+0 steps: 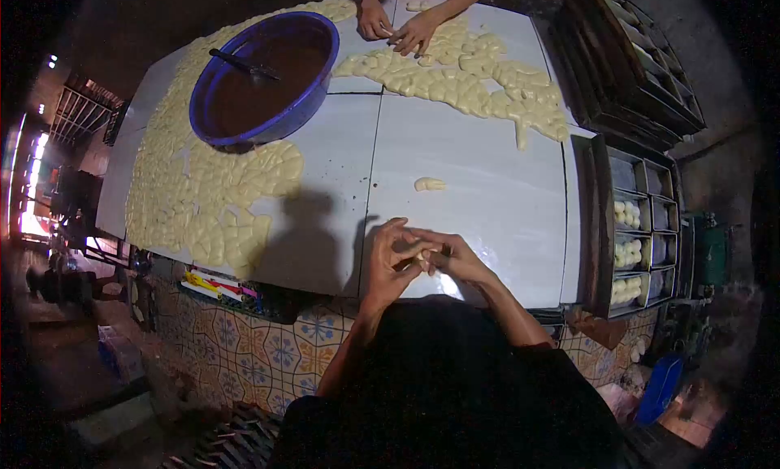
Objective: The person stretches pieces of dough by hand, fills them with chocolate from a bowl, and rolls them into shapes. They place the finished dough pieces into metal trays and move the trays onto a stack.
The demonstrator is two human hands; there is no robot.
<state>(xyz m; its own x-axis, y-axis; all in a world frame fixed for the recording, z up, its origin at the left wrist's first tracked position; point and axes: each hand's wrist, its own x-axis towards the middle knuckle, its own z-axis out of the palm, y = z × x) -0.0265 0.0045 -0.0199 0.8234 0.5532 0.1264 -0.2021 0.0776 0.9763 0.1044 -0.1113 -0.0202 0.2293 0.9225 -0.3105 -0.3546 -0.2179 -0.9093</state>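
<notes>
My left hand (388, 264) and my right hand (460, 262) meet over the near edge of the white tabletop (463, 148). Between their bent fingers is a small piece of dough (419, 254), partly covered by the fingers. The right fingertips pinch it; the left fingers and thumb curl around its other side. A short, pale dough piece (429, 184) lies alone on the table just beyond my hands.
A blue basin (305, 111) of brown filling holds a dark-handled utensil (244, 65). Many dough pieces (439, 87) cover the left and far table. Across it are a co-worker's hands (413, 35). Metal pans (642, 225), some with dough, stand right, below stacked trays (626, 62).
</notes>
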